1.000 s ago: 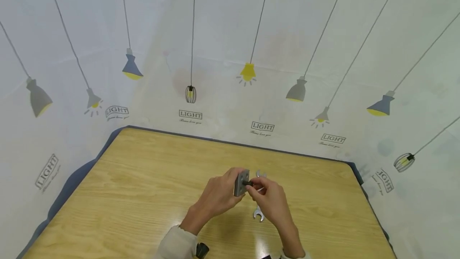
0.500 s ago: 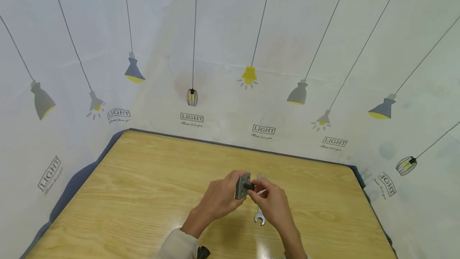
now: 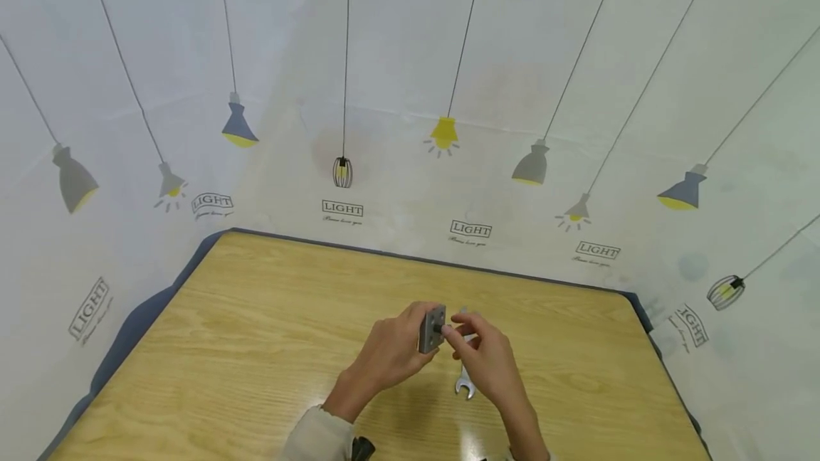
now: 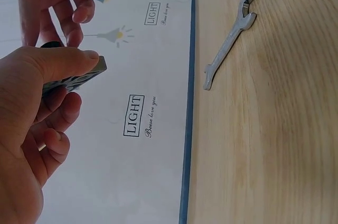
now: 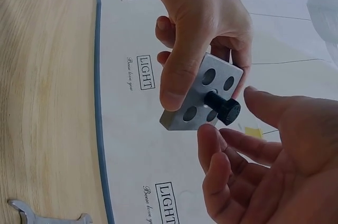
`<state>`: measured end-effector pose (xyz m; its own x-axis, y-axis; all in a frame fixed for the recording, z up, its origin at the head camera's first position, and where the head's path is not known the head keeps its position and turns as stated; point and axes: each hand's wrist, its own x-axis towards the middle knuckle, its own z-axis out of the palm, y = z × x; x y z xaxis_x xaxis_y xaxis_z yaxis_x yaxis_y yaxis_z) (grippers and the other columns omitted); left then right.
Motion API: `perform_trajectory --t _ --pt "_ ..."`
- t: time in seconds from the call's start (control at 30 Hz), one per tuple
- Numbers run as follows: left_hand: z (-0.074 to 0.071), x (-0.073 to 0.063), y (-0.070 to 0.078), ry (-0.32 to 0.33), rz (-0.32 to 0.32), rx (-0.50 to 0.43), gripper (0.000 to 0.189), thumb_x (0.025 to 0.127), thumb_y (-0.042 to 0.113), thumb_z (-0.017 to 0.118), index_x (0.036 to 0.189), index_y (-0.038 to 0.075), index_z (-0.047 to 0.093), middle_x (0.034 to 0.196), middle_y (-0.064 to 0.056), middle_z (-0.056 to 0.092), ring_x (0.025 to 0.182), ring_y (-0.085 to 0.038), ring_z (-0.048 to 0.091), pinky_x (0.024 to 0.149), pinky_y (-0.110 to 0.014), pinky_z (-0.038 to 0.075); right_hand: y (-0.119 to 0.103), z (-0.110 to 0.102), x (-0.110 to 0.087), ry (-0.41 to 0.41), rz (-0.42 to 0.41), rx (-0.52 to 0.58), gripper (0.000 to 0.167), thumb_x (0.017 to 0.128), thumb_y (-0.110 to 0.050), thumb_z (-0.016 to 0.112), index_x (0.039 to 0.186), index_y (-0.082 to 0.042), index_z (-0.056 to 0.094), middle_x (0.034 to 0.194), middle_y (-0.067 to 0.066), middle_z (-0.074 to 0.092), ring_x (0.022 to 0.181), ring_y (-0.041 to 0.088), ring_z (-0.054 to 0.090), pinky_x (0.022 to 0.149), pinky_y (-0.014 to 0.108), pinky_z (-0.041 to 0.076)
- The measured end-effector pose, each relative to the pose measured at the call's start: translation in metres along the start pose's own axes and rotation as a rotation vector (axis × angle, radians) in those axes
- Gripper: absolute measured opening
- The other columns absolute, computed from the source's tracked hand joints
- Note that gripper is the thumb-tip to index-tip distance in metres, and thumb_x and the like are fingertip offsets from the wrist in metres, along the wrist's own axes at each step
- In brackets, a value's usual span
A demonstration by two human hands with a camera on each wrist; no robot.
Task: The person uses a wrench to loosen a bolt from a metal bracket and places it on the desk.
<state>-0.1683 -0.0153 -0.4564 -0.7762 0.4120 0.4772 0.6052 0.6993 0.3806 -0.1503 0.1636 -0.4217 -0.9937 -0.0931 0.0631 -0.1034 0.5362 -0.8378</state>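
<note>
In the right wrist view, my left hand [image 5: 198, 28] grips a grey metal block [image 5: 199, 95] with several round holes, its thumb laid along the near face. A black hex-head bolt [image 5: 228, 111] sticks out of the block's middle hole, part of its threaded shank showing. Around the bolt's head, my right hand [image 5: 280, 155] has its thumb and fingers spread apart, bent loosely and not pinching it. Both hands hold this work above the table, as the head view shows, with the left hand [image 3: 391, 351] facing the right hand [image 3: 490, 361].
A silver open-end wrench [image 4: 227, 47] lies on the wooden table [image 3: 288, 304], partly behind the right hand in the head view. A pale curtain [image 3: 397, 77] printed with hanging lamps surrounds the table's back and sides, with a dark blue border along the edge.
The right thumb and fingers, earlier pinching the bolt's head, have spread apart from it. The left hand keeps its grip on the block in nearly the same spot.
</note>
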Motion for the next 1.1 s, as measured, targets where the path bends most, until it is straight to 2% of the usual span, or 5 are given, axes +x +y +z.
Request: perform_trajectory --t 0.2,0.3,0.5,1.1 --pt "-0.0004 0.0005 -0.0003 0.000 -0.001 -0.006 0.062 0.082 0.025 0.082 0.132 0.010 0.050 0.110 -0.005 0.067 0.068 -0.008 0.062 0.055 -0.019 0.045 -0.0017 0.0012 0.0016 -0.010 0.009 0.028 0.024 0.096 -0.029 0.065 0.102 -0.006 0.071 0.080 0.006 0.067 0.065 0.019 0.065 0.059 0.027 0.052" --pt "-0.0009 0.0006 0.0001 -0.003 -0.004 -0.007 0.062 0.081 0.025 0.082 0.132 0.010 0.050 0.110 -0.005 0.067 0.069 -0.008 0.062 0.056 -0.019 0.046 -0.0025 0.0016 0.0019 -0.015 0.013 0.040 0.023 0.096 -0.027 0.066 0.099 -0.005 0.071 0.078 0.007 0.066 0.064 0.020 0.065 0.059 0.026 0.052" --pt "-0.0011 0.0007 0.0012 -0.006 -0.005 -0.011 0.063 0.081 0.025 0.082 0.133 0.010 0.049 0.111 -0.005 0.067 0.070 -0.008 0.062 0.057 -0.019 0.047 -0.0027 0.0020 0.0024 -0.004 -0.004 0.031 0.017 0.095 -0.020 0.067 0.096 -0.003 0.071 0.077 0.009 0.068 0.062 0.014 0.063 0.057 0.025 0.051" --pt "-0.0014 -0.0005 0.0021 -0.021 -0.007 -0.011 0.062 0.082 0.025 0.081 0.133 0.011 0.048 0.113 -0.005 0.066 0.071 -0.008 0.063 0.057 -0.020 0.047 -0.0015 0.0014 0.0016 0.003 -0.023 0.018 0.011 0.091 -0.014 0.072 0.098 -0.006 0.070 0.083 0.004 0.068 0.063 0.016 0.064 0.055 0.025 0.049"
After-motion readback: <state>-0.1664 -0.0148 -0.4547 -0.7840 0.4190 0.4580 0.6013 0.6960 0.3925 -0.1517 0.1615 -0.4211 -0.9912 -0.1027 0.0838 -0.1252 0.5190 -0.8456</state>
